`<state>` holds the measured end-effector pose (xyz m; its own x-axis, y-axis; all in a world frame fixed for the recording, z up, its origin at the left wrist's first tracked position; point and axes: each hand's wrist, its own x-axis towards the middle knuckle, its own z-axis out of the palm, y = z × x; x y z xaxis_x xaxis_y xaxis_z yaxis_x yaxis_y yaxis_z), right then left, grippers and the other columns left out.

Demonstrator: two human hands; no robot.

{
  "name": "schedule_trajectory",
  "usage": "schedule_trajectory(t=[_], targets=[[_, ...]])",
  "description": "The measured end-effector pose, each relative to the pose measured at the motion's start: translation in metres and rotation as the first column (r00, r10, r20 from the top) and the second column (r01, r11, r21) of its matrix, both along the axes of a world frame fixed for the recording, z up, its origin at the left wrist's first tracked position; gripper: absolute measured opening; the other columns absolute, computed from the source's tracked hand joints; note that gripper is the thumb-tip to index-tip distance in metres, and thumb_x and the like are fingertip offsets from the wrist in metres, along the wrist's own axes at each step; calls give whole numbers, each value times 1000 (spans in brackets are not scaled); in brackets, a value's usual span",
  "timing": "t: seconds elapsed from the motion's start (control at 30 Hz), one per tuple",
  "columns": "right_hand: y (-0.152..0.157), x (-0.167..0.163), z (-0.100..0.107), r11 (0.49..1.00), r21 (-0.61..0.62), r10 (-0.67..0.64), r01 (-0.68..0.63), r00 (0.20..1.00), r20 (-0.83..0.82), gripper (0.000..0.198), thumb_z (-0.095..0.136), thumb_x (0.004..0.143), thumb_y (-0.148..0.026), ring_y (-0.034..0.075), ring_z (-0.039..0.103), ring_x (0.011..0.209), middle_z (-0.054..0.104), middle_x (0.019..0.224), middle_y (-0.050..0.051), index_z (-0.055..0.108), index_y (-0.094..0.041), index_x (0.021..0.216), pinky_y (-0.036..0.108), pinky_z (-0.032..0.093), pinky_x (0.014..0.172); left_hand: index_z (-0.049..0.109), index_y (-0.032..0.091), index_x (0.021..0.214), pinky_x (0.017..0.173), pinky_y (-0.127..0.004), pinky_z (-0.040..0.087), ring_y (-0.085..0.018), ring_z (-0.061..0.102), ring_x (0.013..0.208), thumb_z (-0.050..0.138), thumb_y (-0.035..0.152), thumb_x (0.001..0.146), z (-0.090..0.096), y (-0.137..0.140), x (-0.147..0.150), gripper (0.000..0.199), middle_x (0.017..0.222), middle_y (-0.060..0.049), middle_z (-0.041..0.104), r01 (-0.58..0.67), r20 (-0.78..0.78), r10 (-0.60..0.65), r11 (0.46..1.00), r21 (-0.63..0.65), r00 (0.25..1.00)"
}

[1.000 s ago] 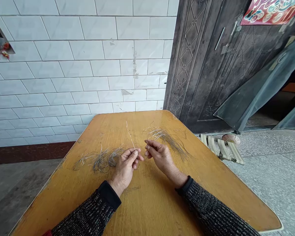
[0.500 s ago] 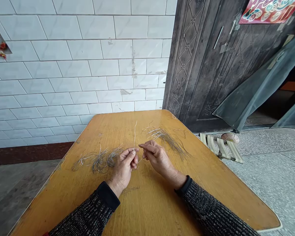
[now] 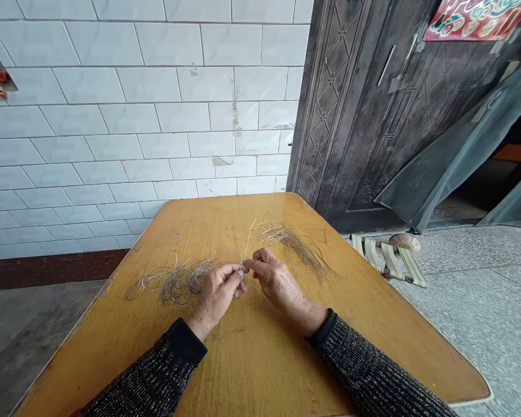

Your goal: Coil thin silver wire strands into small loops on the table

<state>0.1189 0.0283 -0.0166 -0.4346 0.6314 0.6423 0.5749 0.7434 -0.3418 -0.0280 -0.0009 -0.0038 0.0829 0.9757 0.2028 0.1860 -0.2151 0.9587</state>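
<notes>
Over the middle of the table, my left hand (image 3: pixel 220 291) pinches a thin, pale wire (image 3: pixel 248 240) between thumb and fingers. My right hand (image 3: pixel 274 277) is closed too, its fingertips meeting those of the left at the same wire. One end of the wire sticks up past the fingers and leans slightly right; the part between the fingertips is hidden. Left of my left hand lies a tangle of looped thin wires (image 3: pixel 173 284). A bundle of straighter wires (image 3: pixel 297 246) rests beyond my right hand.
The wooden table (image 3: pixel 260 359) reaches to a white tiled wall (image 3: pixel 113 127). A dark carved door (image 3: pixel 347 116) and a grey-green curtain (image 3: pixel 451 156) stand to the right. On the floor beside the table is a low stool with striped straps (image 3: pixel 391 260).
My right hand has come in to the left hand, and their fingertips now meet. The wire's upright end has tilted to the right.
</notes>
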Motion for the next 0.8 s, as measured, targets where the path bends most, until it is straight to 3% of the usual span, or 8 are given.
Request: schedule_trajectory(t=[0.53, 0.8], targets=[[-5, 5, 10, 1000, 28, -10, 5, 986, 168, 23, 36, 85, -9, 9, 45, 64, 47, 86, 4, 57, -16, 89, 20, 35, 53, 63, 14, 73, 51, -24, 33, -11, 48, 51, 55, 38, 76, -3, 2, -4, 24, 60, -2, 60, 154, 262, -107, 974, -165, 959], [-12, 6, 17, 1000, 13, 14, -17, 975, 221, 15, 40, 87, -15, 10, 47, 64, 48, 83, 4, 54, -16, 83, 21, 34, 51, 64, 14, 64, 53, -24, 32, -11, 46, 53, 55, 36, 77, -5, 5, -9, 27, 61, -4, 60, 226, 210, -190, 961, -161, 959]])
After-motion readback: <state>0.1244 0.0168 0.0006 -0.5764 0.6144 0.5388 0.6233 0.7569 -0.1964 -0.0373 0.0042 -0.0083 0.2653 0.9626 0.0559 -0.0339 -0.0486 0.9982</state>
